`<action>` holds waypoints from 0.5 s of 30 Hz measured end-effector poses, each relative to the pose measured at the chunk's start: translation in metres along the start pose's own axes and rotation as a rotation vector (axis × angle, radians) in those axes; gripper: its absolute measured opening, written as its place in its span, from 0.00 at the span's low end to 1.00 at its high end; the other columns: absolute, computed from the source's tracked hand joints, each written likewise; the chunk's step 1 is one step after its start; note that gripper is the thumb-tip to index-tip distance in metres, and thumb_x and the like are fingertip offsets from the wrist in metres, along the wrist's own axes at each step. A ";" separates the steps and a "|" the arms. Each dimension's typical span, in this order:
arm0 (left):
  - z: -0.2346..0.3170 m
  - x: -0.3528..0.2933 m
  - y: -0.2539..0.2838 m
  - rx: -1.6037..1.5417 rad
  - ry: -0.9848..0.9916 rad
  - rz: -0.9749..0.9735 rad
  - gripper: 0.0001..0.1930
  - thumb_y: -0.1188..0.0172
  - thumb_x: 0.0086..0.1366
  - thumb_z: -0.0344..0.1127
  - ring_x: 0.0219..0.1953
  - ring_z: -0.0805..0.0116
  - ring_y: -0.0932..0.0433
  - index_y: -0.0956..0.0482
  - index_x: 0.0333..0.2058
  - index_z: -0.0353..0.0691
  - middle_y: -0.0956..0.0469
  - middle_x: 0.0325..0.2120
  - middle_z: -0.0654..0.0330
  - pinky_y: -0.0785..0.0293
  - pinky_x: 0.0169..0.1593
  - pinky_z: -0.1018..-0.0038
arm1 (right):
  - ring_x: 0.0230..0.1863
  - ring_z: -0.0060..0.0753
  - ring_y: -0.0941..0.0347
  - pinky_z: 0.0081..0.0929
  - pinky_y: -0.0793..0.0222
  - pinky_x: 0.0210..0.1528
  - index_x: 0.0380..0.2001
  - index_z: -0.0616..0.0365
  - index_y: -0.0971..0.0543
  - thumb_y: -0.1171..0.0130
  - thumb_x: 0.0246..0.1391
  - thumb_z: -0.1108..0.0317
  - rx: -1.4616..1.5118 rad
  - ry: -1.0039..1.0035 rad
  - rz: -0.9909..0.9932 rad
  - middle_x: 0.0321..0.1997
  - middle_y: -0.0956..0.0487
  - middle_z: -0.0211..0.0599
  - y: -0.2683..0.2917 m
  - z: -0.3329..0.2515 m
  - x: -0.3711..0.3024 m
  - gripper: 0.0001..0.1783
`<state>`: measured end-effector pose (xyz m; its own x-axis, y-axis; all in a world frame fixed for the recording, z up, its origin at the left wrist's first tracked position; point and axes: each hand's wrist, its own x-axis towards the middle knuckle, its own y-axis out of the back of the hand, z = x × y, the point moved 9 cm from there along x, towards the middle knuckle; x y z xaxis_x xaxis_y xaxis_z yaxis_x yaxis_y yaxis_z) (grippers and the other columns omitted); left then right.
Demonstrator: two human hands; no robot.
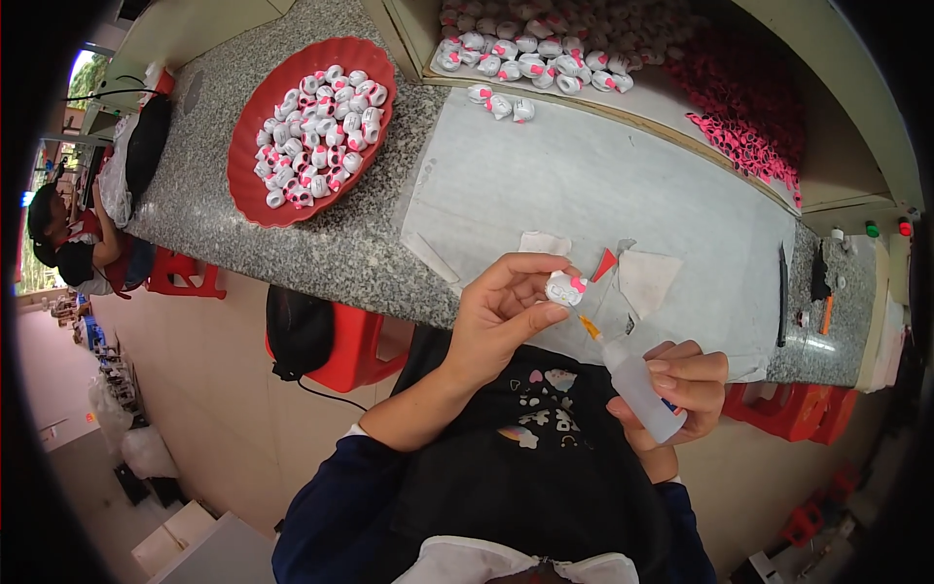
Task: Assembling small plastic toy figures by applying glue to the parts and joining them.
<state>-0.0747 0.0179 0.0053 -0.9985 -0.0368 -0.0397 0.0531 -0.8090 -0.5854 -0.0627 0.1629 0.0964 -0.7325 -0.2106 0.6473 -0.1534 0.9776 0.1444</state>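
My left hand (501,316) pinches a small white figure head (563,288) with a pink bow between thumb and fingertips, above the near part of the paper sheet (574,175). My right hand (681,389) is wrapped round a translucent squeeze bottle (642,389). Its thin orange nozzle (590,327) points up at the lower right of the head; whether the two touch I cannot tell. Behind the hands lie a small red piece (604,264) and a pale paper scrap (650,280).
At the left, a red scalloped bowl (243,185) holds many white-and-pink heads. More white heads (545,60) fill the shelf, beside a heap of pink bows (749,146). A dark stick (782,297) lies at right. Red stools (355,346) stand below; another person (83,238) sits far left.
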 end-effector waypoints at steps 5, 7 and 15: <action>0.000 0.000 0.001 0.003 0.000 -0.001 0.16 0.47 0.49 0.22 0.38 0.71 0.30 0.36 0.39 0.31 0.31 0.36 0.53 0.35 0.43 0.77 | 0.19 0.21 0.39 0.16 0.39 0.19 0.26 0.57 0.34 0.34 0.29 0.69 -0.022 0.002 0.028 0.26 0.36 0.32 0.004 0.000 -0.001 0.20; 0.000 0.000 0.000 -0.005 -0.004 -0.006 0.16 0.47 0.49 0.22 0.37 0.71 0.30 0.36 0.39 0.31 0.31 0.36 0.53 0.34 0.42 0.77 | 0.19 0.21 0.39 0.16 0.39 0.19 0.26 0.57 0.34 0.34 0.29 0.69 -0.016 0.006 0.039 0.26 0.36 0.32 0.003 0.001 -0.001 0.20; -0.004 -0.001 -0.001 -0.001 0.029 -0.026 0.17 0.48 0.49 0.21 0.38 0.71 0.30 0.36 0.40 0.32 0.30 0.35 0.54 0.34 0.42 0.77 | 0.19 0.22 0.39 0.16 0.39 0.19 0.26 0.57 0.35 0.35 0.29 0.69 0.008 0.017 0.018 0.27 0.37 0.32 0.000 -0.001 -0.001 0.20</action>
<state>-0.0738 0.0212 0.0022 -0.9988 0.0017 -0.0482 0.0270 -0.8086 -0.5878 -0.0611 0.1635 0.0961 -0.7239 -0.1928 0.6624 -0.1457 0.9812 0.1265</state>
